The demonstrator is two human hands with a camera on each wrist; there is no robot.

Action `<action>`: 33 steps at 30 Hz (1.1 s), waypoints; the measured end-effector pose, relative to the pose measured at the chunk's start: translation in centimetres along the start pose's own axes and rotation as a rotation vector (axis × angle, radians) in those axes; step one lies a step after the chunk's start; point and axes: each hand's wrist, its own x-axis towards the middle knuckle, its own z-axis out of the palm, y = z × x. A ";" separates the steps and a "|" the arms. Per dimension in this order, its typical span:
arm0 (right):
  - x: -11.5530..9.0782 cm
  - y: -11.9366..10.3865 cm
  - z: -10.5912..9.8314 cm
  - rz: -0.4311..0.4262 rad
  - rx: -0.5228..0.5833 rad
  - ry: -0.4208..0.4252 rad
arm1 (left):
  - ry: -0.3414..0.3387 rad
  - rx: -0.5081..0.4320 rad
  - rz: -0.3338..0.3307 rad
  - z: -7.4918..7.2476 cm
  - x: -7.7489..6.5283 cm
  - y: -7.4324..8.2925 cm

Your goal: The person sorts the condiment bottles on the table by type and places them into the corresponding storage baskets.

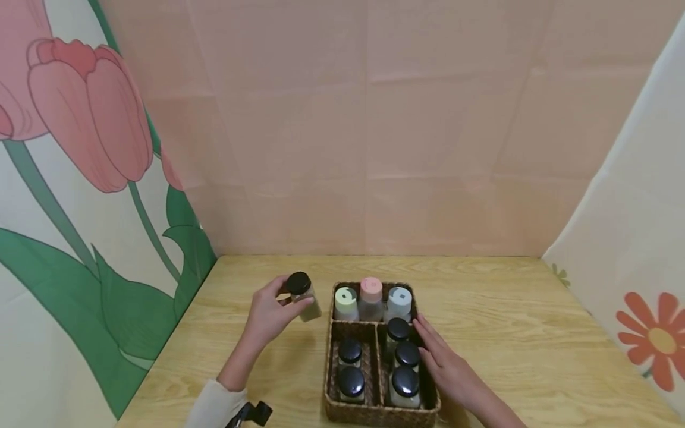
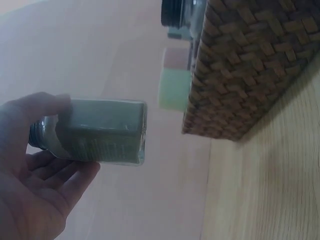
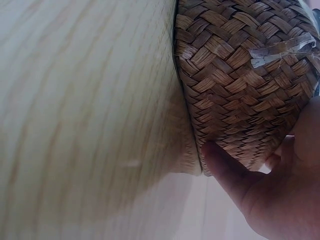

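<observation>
My left hand (image 1: 270, 315) holds a glass jar (image 2: 107, 131) with a black lid between thumb and fingers. It is raised left of a woven basket (image 1: 398, 413), and grey-green contents show through its glass. In the left wrist view the jar lies sideways, its base toward the basket side. With its fingers fairly straight, my right hand (image 1: 449, 368) rests along the basket's right side. The right wrist view shows that thumb (image 3: 227, 167) touching the woven wall. Two black-lidded jars (image 1: 351, 381) stand in the front left compartment, and three more (image 1: 405, 380) in the front right one.
In the basket's back compartment stand three bottles, with a pale green cap (image 1: 345, 296), a pink cap (image 1: 371, 288) and a pale blue cap (image 1: 400, 296). Under everything is a wood-grain table (image 1: 514, 333). Printed cloth (image 1: 364, 148) hangs behind and at both sides.
</observation>
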 end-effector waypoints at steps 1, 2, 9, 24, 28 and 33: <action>0.0 0.0 0.0 0.000 0.001 0.000 | -0.007 -0.005 0.006 0.2 0.0 0.1; 0.0 0.0 0.0 0.000 0.002 0.000 | -0.016 -0.007 0.011 0.4 0.0 0.1; 0.1 0.1 0.1 -0.002 -0.005 0.003 | -0.065 -0.020 0.069 2.1 -0.1 0.6; 0.1 0.0 0.0 0.009 -0.019 0.002 | -0.185 -0.049 0.112 4.7 -0.1 1.2; 0.0 0.0 0.0 0.009 0.000 -0.004 | -0.217 -0.053 0.091 5.1 -0.1 1.1; 0.0 -0.1 0.1 0.018 0.006 -0.019 | -0.239 -0.060 0.078 5.5 0.0 0.9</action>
